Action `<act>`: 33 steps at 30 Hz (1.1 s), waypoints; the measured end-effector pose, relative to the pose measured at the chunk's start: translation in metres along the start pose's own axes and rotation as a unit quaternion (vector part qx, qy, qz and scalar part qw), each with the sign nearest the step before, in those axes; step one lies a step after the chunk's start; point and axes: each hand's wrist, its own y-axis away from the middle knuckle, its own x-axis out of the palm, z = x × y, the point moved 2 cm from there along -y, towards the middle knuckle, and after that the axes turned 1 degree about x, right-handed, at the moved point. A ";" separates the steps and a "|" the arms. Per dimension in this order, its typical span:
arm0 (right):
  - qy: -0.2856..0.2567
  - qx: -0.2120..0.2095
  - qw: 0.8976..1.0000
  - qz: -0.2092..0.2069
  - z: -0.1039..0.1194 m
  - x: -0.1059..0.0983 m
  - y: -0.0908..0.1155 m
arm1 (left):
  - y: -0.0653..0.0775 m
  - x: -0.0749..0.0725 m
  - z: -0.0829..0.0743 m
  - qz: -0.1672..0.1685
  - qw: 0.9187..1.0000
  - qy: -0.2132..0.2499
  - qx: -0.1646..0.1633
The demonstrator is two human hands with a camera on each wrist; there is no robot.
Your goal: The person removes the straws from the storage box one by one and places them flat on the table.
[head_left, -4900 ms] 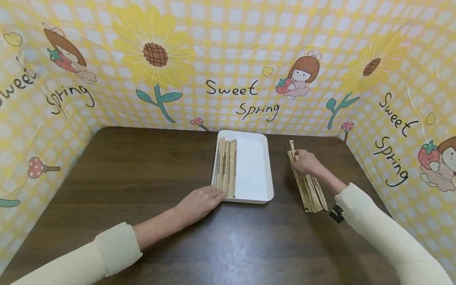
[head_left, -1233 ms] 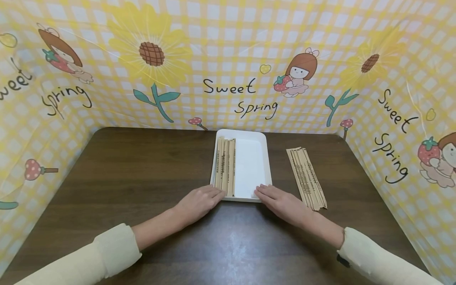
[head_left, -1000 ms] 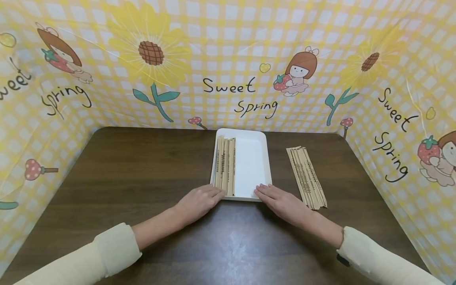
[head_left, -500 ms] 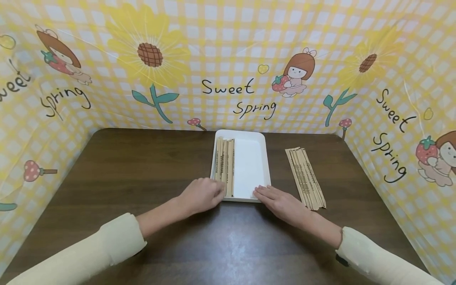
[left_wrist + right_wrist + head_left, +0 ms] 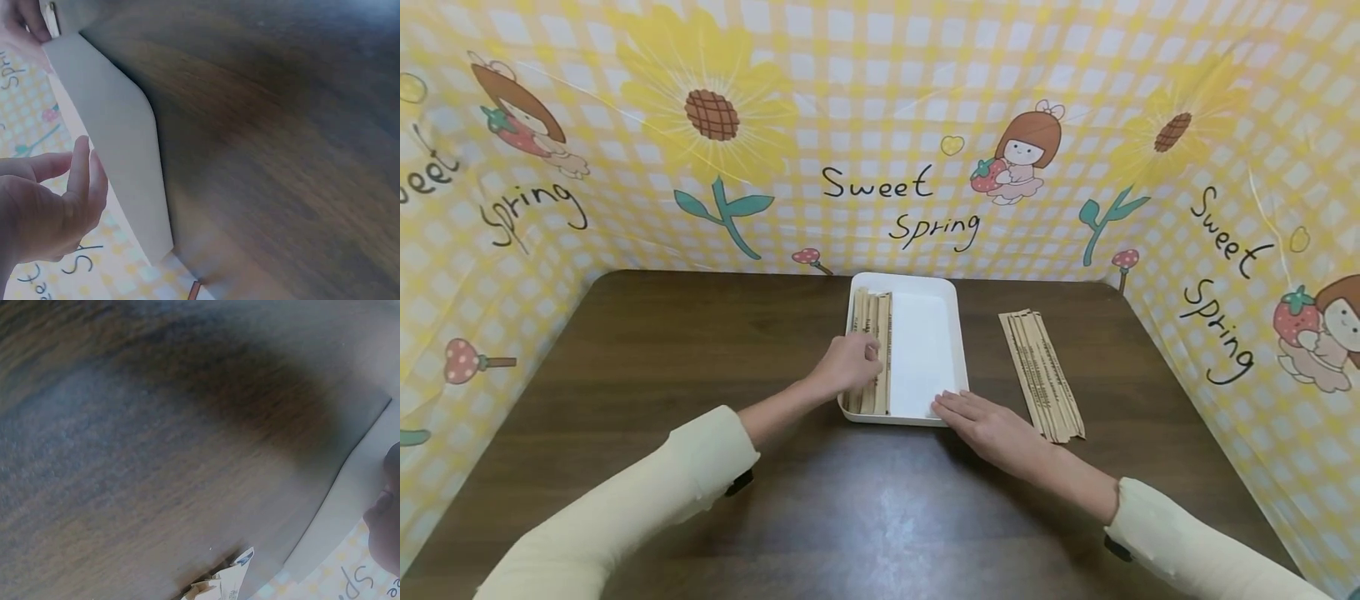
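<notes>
A white tray [image 5: 927, 350] lies near the table's far edge, with several slim, printed brown paper packets [image 5: 882, 400] side by side along its left half. My left hand [image 5: 848, 364] is over the middle of these packets, hiding part of them. In the left wrist view the thumb and fingers [image 5: 79, 169] of that hand are bent loosely and apart beside the tray's outer wall, and no packet shows between them. My right hand [image 5: 1000, 429] rests with straight fingers on the tray's near right corner. The right wrist view catches only part of this hand [image 5: 382, 525].
To the right of the tray, a slanted bundle of similar paper packets [image 5: 1043, 375] lies on the dark wooden table [image 5: 715, 333]. Yellow checked cloth [image 5: 880, 108] with printed flowers and figures stands around the back and sides.
My right hand has left the packet bundle on the right for the tray's near right corner. My left hand has lifted from the near left corner and moved forward over the packets.
</notes>
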 end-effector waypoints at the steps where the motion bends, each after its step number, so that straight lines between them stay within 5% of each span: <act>1: 0.000 0.000 1.000 0.001 0.000 0.000 0.000 | -0.003 0.001 0.001 0.001 1.000 0.005 -0.009; 9: -0.001 0.001 1.000 -0.004 0.000 -0.001 -0.001 | -0.026 0.003 0.010 -0.038 0.998 -0.052 -0.020; 19: 0.002 -0.001 1.000 -0.002 0.001 -0.002 -0.002 | -0.044 0.009 0.007 -0.048 0.990 -0.129 -0.005; 29: 0.008 -0.005 1.000 -0.003 0.002 -0.001 -0.002 | -0.058 0.016 0.008 -0.032 0.982 -0.161 -0.088; 33: 0.008 -0.005 1.000 -0.001 0.002 -0.002 -0.002 | -0.060 0.017 0.006 -0.027 0.981 -0.168 -0.096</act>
